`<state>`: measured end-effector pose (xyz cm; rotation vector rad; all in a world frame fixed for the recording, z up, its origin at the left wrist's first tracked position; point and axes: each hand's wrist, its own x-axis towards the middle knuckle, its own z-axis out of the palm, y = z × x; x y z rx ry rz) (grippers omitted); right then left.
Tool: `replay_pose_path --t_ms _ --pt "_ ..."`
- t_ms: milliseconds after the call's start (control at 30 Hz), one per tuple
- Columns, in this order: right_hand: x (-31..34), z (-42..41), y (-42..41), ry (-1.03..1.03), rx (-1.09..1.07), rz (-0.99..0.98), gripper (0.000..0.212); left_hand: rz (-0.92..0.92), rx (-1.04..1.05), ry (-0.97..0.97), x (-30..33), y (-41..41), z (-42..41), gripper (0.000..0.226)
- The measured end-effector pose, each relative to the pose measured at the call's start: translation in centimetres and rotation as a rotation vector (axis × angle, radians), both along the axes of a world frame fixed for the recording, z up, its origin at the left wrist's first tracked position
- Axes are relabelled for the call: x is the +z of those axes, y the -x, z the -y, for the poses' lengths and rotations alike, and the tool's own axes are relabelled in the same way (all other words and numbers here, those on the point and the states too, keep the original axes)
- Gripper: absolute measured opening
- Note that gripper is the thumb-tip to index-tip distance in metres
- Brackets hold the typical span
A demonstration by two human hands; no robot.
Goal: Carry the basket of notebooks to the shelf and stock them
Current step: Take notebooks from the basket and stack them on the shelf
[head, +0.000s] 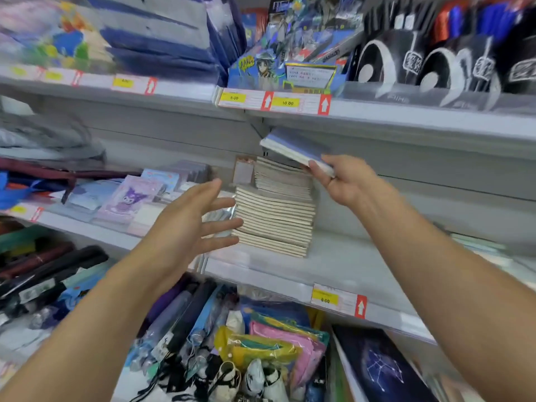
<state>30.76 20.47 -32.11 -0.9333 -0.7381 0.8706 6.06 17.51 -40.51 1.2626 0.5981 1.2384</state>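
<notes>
A tall stack of notebooks (275,216) with pale page edges stands on the middle shelf (348,274). My right hand (345,181) grips a small bundle of blue-covered notebooks (295,149), tilted just above the top of the stack. My left hand (197,224) reaches in with fingers spread, its fingertips at the stack's left side, holding nothing. The basket is not in view.
Character stationery packs (136,195) lie left of the stack. The upper shelf holds blue folders (162,39), an anime display box (281,71) and black items (435,62). Below are umbrellas (179,323), colourful pouches (275,343) and a constellation book (383,369). Price tags line the shelf edges.
</notes>
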Motion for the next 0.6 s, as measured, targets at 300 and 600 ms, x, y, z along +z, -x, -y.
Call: replay_pose_path --t_ms 300,600 --pt "-0.4 -7.5 -4.2 0.361 -0.220 0.771 0.039 -0.089 0.096 0.110 -3.3 -0.8 -1.3 0.015" --pt "-0.9 -9.6 -3.8 0.426 -0.067 0.869 0.081 -0.235 0.064 0.111 -5.1 -0.9 -1.7 0.015"
